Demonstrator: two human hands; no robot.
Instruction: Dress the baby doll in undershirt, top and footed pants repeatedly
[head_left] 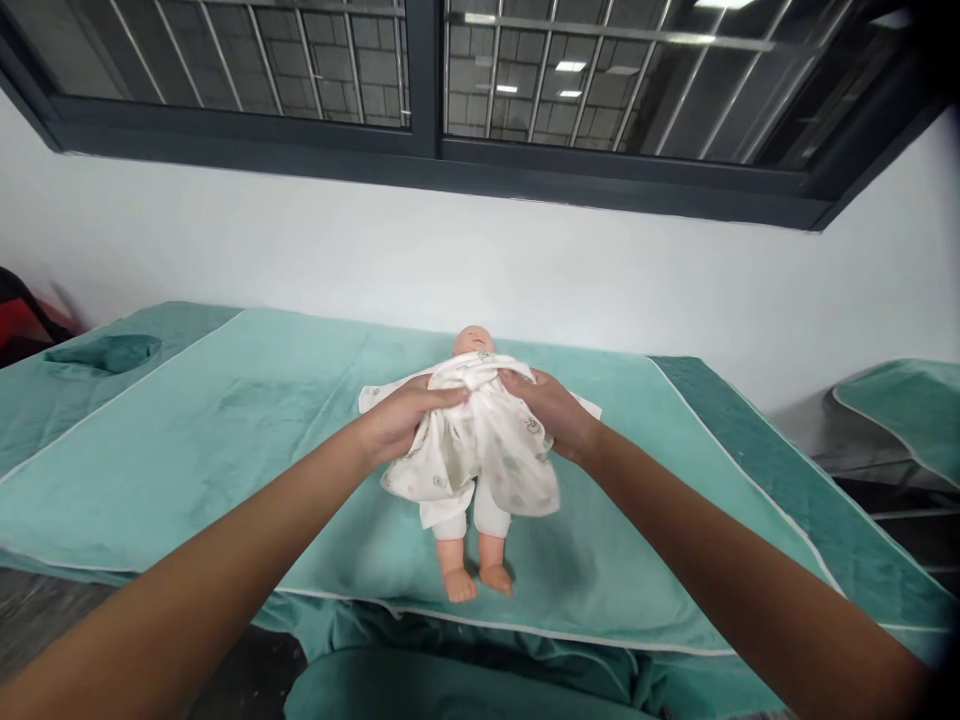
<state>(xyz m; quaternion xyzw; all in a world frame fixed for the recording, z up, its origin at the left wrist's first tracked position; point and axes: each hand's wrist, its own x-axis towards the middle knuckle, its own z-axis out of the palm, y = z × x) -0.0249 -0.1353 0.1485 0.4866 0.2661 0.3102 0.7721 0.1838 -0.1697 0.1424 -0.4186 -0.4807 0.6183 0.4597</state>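
Note:
A baby doll (pixel 474 342) lies on its back on the green padded bed, its head toward the wall and its bare feet toward me. White printed baby clothes (pixel 480 430) cover its trunk, with the sleeves spread out to both sides. My left hand (pixel 409 412) grips the cloth at the doll's left-of-picture side, thumb on top. On the other side my right hand (pixel 551 408) holds the cloth near the chest, fingers curled into it. The lower part of the garment is bunched and flares over the doll's white-covered thighs. The doll's arms are hidden.
The green bed cover (pixel 225 440) has white piping and a face hole (pixel 105 352) at the left. A white wall and a dark-framed barred window (pixel 439 150) stand behind. A green stool (pixel 450 685) is at the near edge, and another green bed (pixel 907 410) at the right.

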